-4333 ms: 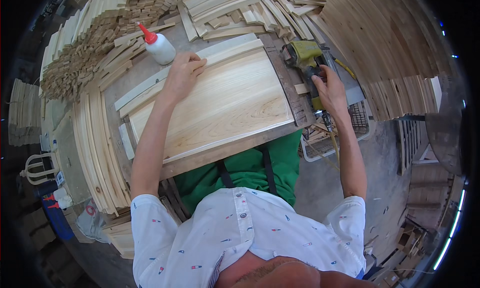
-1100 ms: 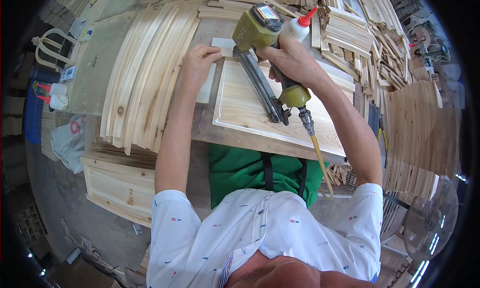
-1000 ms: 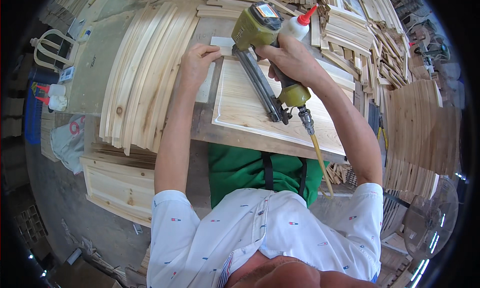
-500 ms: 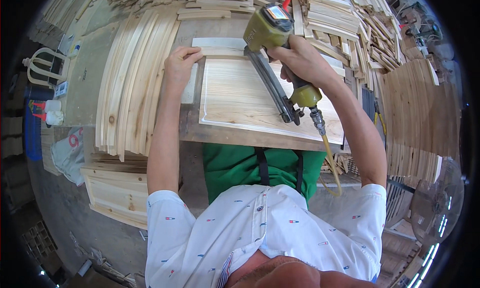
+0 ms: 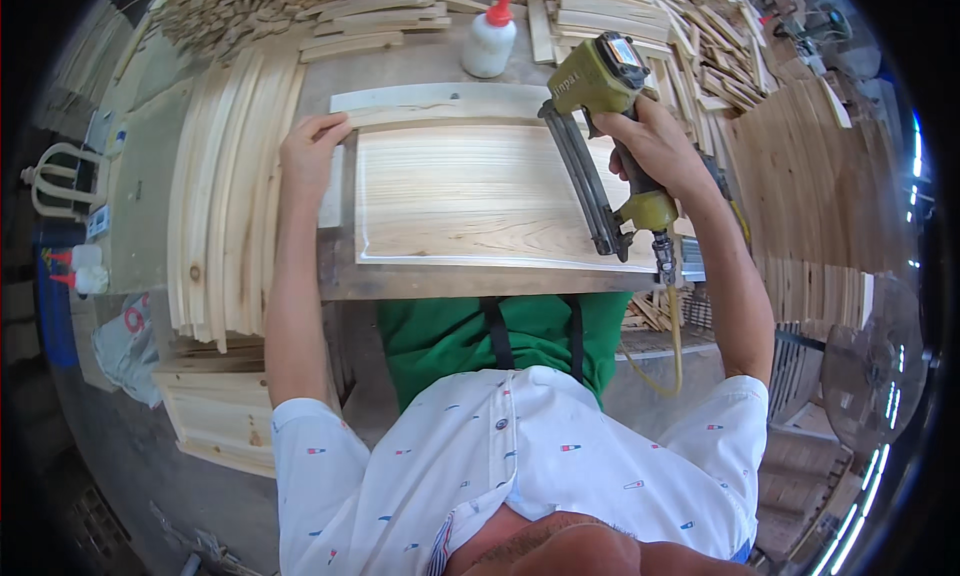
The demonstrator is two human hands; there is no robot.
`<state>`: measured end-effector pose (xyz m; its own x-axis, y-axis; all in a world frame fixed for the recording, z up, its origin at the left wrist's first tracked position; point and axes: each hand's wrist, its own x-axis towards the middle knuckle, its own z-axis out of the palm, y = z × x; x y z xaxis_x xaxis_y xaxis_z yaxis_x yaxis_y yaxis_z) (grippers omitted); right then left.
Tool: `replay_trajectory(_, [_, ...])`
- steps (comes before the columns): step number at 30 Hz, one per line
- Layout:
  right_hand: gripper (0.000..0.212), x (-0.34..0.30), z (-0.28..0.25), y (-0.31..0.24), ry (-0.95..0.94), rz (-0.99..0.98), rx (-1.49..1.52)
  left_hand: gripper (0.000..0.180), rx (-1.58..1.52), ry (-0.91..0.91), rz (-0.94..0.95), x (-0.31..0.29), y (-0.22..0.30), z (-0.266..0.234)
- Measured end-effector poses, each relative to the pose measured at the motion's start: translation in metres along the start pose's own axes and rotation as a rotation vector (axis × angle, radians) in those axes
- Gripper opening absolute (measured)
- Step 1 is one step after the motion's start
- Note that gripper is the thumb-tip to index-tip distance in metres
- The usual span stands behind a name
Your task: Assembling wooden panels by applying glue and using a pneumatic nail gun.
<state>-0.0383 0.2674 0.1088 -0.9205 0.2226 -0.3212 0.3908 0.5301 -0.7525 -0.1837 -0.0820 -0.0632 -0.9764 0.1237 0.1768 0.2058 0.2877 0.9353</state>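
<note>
My right hand (image 5: 655, 151) is wrapped around the handle of an olive-green pneumatic nail gun (image 5: 598, 86), its black magazine slanting over the right part of a flat pale wooden panel (image 5: 460, 191). A yellow air hose hangs from the gun's lower end. White lines of glue run along the panel's left and near edges. Across the panel's far edge lies a narrow wooden strip (image 5: 430, 113). My left hand (image 5: 315, 151) pinches this strip's left end between thumb and fingers. The gun's nose is near the strip's right part; whether they touch, I cannot tell.
A white glue bottle (image 5: 490, 44) with a red nozzle stands beyond the strip. Long boards (image 5: 225, 196) are stacked left of the panel. Wood pieces (image 5: 390, 16) are heaped at the back, and a tall board stack (image 5: 800, 191) stands at right. Two more glue bottles (image 5: 88, 268) are far left.
The nail gun in my right hand has moved right across the panel, uncovering the glue bottle behind it. My left hand stays on the strip's left end. The whole view has shifted somewhat.
</note>
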Motion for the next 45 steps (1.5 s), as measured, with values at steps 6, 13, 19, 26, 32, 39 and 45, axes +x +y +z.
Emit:
replay_trajectory(6, [0.030,-0.005,-0.009,0.014,0.052,0.047,0.054,0.019,0.116,0.029,0.007,-0.001,0.003,-0.004])
replay_trajectory(13, [0.030,-0.005,-0.008,0.021,0.103,0.016,0.042,0.017,0.111,0.037,0.032,-0.001,0.003,0.002])
replay_trajectory(19, [0.027,-0.003,-0.010,0.026,0.102,0.042,-0.028,0.016,0.135,0.008,0.108,-0.002,0.008,0.004])
replay_trajectory(26, [0.032,-0.002,-0.011,0.017,0.100,0.081,-0.041,0.017,0.165,0.021,0.089,-0.002,0.001,-0.009])
replay_trajectory(32, [0.029,0.006,-0.014,0.038,0.081,0.013,0.020,0.017,0.290,-0.015,0.143,0.012,0.011,-0.006])
replay_trajectory(39, [0.030,0.004,-0.004,0.031,0.118,-0.020,-0.011,0.019,0.802,-0.040,0.531,0.083,0.005,0.015])
replay_trajectory(45, [0.034,-0.005,0.001,0.019,0.161,-0.006,-0.027,0.024,1.004,-0.116,0.488,0.136,-0.009,0.024])
